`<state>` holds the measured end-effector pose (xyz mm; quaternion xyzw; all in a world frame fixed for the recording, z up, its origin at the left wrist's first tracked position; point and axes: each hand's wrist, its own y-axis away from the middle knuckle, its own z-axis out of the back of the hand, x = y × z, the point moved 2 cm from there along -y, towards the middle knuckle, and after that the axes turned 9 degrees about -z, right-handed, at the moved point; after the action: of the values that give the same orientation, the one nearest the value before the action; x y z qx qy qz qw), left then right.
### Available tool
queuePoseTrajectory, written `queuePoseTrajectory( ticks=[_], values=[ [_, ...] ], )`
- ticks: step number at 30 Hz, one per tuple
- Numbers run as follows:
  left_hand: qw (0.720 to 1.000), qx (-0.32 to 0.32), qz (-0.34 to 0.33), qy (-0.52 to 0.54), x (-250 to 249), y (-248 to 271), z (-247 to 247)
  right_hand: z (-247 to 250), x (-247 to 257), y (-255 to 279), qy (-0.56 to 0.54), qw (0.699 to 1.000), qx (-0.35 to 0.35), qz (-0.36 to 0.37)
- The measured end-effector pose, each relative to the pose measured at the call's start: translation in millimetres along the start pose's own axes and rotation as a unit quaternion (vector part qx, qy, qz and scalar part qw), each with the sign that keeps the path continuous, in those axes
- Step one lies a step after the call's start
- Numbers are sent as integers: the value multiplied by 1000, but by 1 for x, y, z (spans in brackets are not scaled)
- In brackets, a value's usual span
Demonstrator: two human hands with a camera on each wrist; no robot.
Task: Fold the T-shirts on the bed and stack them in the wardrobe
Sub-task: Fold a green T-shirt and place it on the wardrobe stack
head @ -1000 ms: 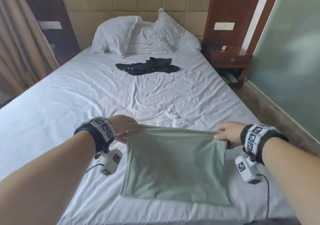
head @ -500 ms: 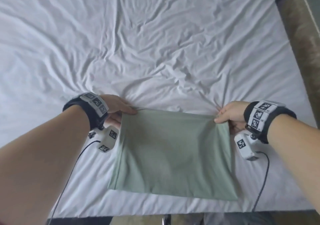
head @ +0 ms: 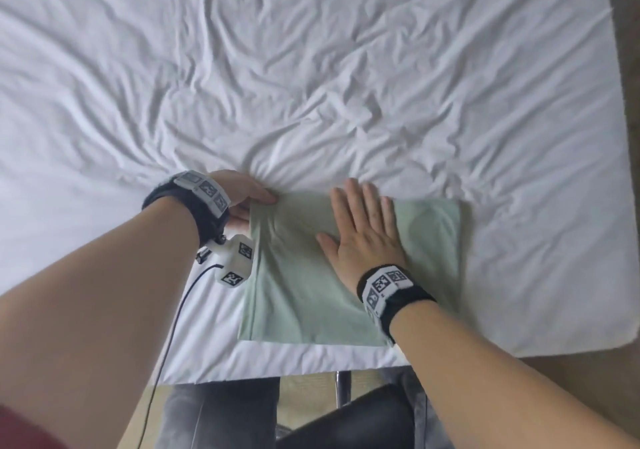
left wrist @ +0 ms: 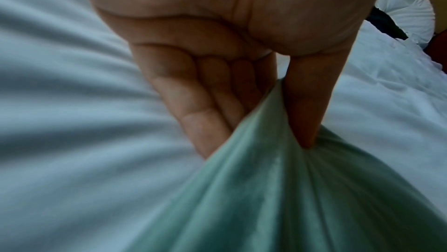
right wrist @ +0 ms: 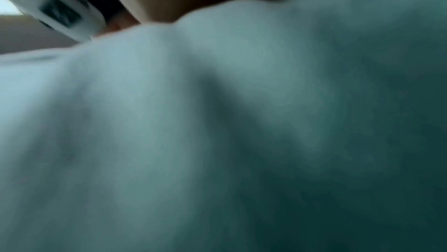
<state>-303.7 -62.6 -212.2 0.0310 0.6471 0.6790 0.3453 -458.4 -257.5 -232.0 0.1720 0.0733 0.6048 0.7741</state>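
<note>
While the left hand (head: 239, 196) pinches the far-left corner of the folded green T-shirt (head: 304, 296) between thumb and curled fingers (left wrist: 193, 114), the bed sheet (head: 311, 68) bunches toward that grip; I judge it best to hold the corner taut and steady, not tug. To the right, the right hand (head: 363, 234) lies flat on the shirt, fingers straight and slightly spread, well placed to press creases outward toward the right edge. The shirt sits near the bed's near edge. From the right wrist only blurred green cloth shows; the wardrobe is out of view, and the shirt's near-right corner hides under the forearm
</note>
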Motion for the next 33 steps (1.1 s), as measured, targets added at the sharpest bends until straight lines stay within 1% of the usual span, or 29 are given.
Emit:
queuePoseTrajectory(
  ticks=[3,6,7,8,9,10,11,12,13,14,15,16,17,18,20,21,23,25,26,27,29,31,32,33],
  values=[
    [1000,-11,-3,-8,1,-1,-1,-7,-1,-9,-14,999,52,4],
    [999,-25,-6,-25,0,4,-2,11,-7,-17,-60,990,119,34],
    [999,-30,-11,-34,0,9,-1,24,-14,-18,-86,988,119,43],
    [998,-36,-18,-44,-1,13,0,39,-23,-18,-115,989,91,34],
    [997,-42,-27,-54,-3,19,0,57,-36,-18,-145,989,34,-11],
    [996,-44,-36,-62,-3,24,0,71,-53,-16,-165,982,-28,-89],
    [996,-43,-43,-67,-5,30,-1,77,-73,-14,-178,964,-67,-185],
    [996,-39,-48,-71,-6,36,-2,84,-91,-12,-193,939,-57,-279],
    [995,-35,-50,-74,-7,41,-3,86,-106,-10,-220,908,-10,-357],
    [995,-32,-50,-77,-8,46,-3,85,-118,-8,-258,871,52,-416],
    [995,-30,-48,-80,-9,51,-5,83,-126,-8,-306,833,106,-449],
    [995,-28,-48,-81,-10,57,-6,85,-131,-7,-354,798,142,-466],
    [995,-26,-49,-83,-11,64,-8,87,-135,-7,-379,777,168,-474],
    [995,-22,-52,-87,-12,70,-9,90,-138,-8,-384,770,194,-472],
    [993,-8,-58,-103,-16,87,-10,98,-142,-7,-383,769,233,-455],
    [992,-4,-61,-110,-19,97,-9,103,-143,-7,-385,773,236,-445],
    [991,-7,-63,-115,-30,120,-7,120,-147,0,-391,787,218,-424],
    [991,-22,-69,-109,-47,143,-5,147,-158,9,-402,803,187,-397],
    [991,-30,-80,-106,-59,157,-5,166,-166,15,-421,803,167,-388],
    [989,-40,-97,-105,-74,173,-6,186,-175,21,-448,793,149,-385],
    [985,-56,-135,-96,-107,205,-11,226,-198,30,-501,765,123,-385],
    [978,-76,-180,-80,-143,243,-22,265,-220,35,-565,734,98,-364],
    [971,-88,-206,-78,-160,263,-29,286,-230,37,-602,714,84,-348],
    [964,-104,-232,-79,-177,284,-38,310,-239,39,-643,686,73,-333]
  ],
)
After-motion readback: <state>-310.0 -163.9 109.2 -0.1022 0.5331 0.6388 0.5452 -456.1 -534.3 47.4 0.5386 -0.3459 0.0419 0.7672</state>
